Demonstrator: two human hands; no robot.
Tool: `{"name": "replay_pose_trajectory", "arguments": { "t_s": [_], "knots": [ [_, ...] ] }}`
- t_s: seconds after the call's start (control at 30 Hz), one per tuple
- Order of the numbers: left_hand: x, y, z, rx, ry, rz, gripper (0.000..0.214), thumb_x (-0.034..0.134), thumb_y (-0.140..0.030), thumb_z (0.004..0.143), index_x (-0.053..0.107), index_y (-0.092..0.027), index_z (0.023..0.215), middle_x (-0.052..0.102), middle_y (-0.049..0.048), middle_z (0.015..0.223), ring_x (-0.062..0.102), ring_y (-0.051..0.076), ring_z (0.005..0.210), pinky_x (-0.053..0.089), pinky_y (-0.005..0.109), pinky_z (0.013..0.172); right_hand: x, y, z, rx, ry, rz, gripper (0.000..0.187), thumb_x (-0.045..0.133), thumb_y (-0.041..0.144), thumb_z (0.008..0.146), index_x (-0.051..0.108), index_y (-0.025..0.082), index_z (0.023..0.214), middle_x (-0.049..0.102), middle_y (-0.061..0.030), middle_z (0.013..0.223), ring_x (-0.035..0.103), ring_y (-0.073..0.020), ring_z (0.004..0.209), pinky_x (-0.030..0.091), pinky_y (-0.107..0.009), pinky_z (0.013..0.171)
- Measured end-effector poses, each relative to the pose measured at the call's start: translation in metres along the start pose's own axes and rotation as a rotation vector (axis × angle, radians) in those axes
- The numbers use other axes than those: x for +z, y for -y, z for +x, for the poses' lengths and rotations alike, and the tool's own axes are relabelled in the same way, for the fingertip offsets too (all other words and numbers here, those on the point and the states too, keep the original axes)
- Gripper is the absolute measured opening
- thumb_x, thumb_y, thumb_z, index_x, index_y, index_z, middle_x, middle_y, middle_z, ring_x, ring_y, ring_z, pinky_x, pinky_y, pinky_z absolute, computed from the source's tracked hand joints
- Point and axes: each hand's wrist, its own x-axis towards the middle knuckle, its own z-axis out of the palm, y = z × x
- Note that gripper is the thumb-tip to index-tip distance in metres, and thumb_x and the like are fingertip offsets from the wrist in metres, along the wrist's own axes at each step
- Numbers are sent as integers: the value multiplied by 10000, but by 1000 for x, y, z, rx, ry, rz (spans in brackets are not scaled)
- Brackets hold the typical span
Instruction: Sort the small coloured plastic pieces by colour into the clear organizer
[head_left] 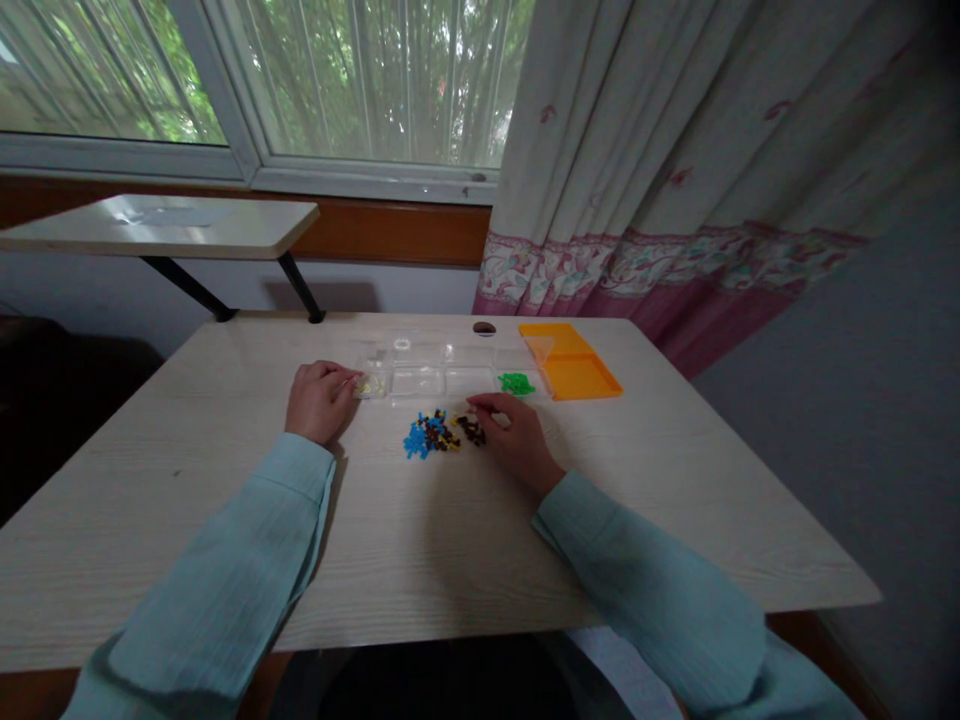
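A clear plastic compartment box (418, 380) lies across the table. Small green pieces (516, 383) fill part of its near right compartment, and pale yellowish pieces (369, 385) sit in the near left one. My left hand (321, 402) is at that left end, fingers drawn together by the pale pieces; whatever they pinch is too small to make out. In front of the box lies a mixed pile of blue pieces (416, 440) with dark brown and yellow ones. My right hand (511, 432) is closed in a pinch just above a smaller group of dark brown pieces (471, 430); its fingertips' content is unclear.
An orange tray (581, 365) lies against the box's right end. At the back left a raised shelf (225, 225) stands on black legs. Behind the table are a window (382, 80) and a long curtain (600, 150). A dark round hole (484, 328) is near the back edge.
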Motion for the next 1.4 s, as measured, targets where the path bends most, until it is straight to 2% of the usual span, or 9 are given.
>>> {"name": "replay_pose_trajectory", "arguments": {
  "t_s": [0.13,0.27,0.43,0.67,0.8,0.97,1.2,1.3,1.4],
  "knots": [
    [-2,-3,0,-15,-19,-2,338,452,-380,905,716,-206,1023,616,77,910,524,237,883,404,408,855,0,-2,1,-28,-8,-9,176,565,264,844,697,231,955,714,-37,915,644,-175,850,502,-337,820],
    [-6,-19,0,98,-22,-74,292,492,-354,896,709,-206,1023,619,76,945,528,230,940,407,399,882,0,-2,1,-42,-1,-28,180,555,256,847,695,233,958,714,-36,917,641,-177,863,496,-335,822],
    [-4,-49,-3,314,103,-191,208,548,-321,867,715,-222,942,633,69,958,534,208,939,422,386,884,0,-2,2,-86,37,-73,184,550,216,845,696,226,957,710,-42,916,625,-188,876,474,-355,840],
    [6,-74,-6,333,193,-198,210,550,-298,863,707,-244,992,601,76,978,499,230,975,418,409,891,4,0,6,-173,90,-155,209,574,148,818,709,221,960,695,-57,900,594,-205,889,442,-374,853],
    [8,-79,-7,344,252,-186,210,566,-294,852,702,-249,1005,585,74,968,487,235,972,416,407,881,4,3,5,-232,145,-230,183,607,169,817,719,226,951,674,-57,903,568,-196,879,423,-354,826],
    [8,-80,-8,353,268,-194,202,560,-297,855,697,-241,992,572,71,974,480,232,963,413,401,871,6,4,3,-300,209,-296,146,633,235,824,722,233,940,665,-53,946,544,-198,905,396,-364,834],
    [9,-83,-10,356,291,-214,207,570,-291,847,684,-241,1013,567,73,967,474,237,965,416,407,859,12,8,5,-310,222,-337,163,617,204,821,724,243,938,667,-52,948,529,-206,922,381,-375,847],
    [8,-84,-11,355,291,-221,200,562,-295,853,683,-235,1001,565,71,958,474,235,958,413,406,859,10,12,5,-329,248,-344,217,615,138,782,725,253,929,665,-40,957,525,-205,945,369,-373,866],
    [8,-84,-11,358,282,-229,187,561,-288,852,684,-233,981,565,70,946,476,232,947,414,404,849,5,17,4,-369,288,-327,207,634,179,774,722,281,931,658,-30,968,521,-201,959,356,-373,880]
  ]
}}
